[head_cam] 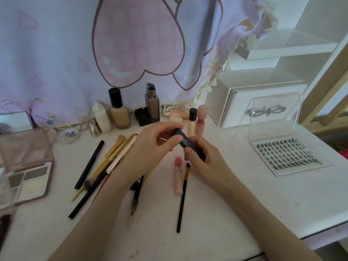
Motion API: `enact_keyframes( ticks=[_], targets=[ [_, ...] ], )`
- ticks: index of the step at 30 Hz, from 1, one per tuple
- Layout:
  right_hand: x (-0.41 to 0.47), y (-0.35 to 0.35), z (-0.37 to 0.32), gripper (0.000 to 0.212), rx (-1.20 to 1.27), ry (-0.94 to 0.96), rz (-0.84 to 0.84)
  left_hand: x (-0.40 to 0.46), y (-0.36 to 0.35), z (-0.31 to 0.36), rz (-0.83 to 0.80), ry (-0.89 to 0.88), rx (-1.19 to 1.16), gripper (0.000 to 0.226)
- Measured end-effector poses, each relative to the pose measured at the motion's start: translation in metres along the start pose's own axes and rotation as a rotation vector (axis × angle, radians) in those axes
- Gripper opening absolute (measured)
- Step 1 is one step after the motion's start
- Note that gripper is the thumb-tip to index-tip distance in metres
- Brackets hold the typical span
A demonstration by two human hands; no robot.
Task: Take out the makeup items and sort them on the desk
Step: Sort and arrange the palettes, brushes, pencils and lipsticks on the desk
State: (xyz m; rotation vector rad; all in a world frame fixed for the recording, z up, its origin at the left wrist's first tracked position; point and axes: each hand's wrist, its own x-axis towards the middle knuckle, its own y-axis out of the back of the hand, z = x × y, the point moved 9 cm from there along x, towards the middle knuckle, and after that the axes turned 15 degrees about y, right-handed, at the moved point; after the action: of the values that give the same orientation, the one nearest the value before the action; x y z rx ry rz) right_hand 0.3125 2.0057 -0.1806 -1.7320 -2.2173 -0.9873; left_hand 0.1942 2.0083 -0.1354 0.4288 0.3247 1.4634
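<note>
Both hands hold a short dark blue tube [182, 138] above the middle of the white desk [235, 194]. My left hand [150, 147] pinches its upper end with thumb and fingers. My right hand [203, 157] grips its lower end, fingers curled round it. Below the hands lie a pink lipstick [178, 176] and a thin black brush [182, 198]. Left of them several brushes and pencils [105, 166] lie in a loose fan. A dark pen [136, 194] lies partly under my left forearm.
Foundation bottles [119, 110] and small tubes stand along the back by the curtain. An open eyeshadow palette [26, 178] sits at the left edge. A clear false-lash case [288, 157] lies open at right, in front of a white box [244, 102].
</note>
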Motion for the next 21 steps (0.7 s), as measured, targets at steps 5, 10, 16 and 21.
enact_keyframes(
  ticks=[5,10,16,21],
  targets=[
    [0.0,0.0,-0.006,0.006,-0.098,0.066,-0.049,0.0,-0.005,-0.002,-0.019,-0.033,0.074,0.024],
    [0.001,0.005,-0.009,0.015,-0.141,0.077,-0.036,0.0,-0.003,-0.001,-0.008,-0.048,0.045,0.024],
    [-0.002,0.013,-0.002,0.005,-0.144,0.018,-0.028,0.003,0.014,-0.01,0.078,0.038,-0.171,0.018],
    [-0.003,0.045,0.02,0.004,-0.098,-0.086,0.142,0.008,0.021,-0.026,0.157,0.141,-0.232,0.016]
  ],
)
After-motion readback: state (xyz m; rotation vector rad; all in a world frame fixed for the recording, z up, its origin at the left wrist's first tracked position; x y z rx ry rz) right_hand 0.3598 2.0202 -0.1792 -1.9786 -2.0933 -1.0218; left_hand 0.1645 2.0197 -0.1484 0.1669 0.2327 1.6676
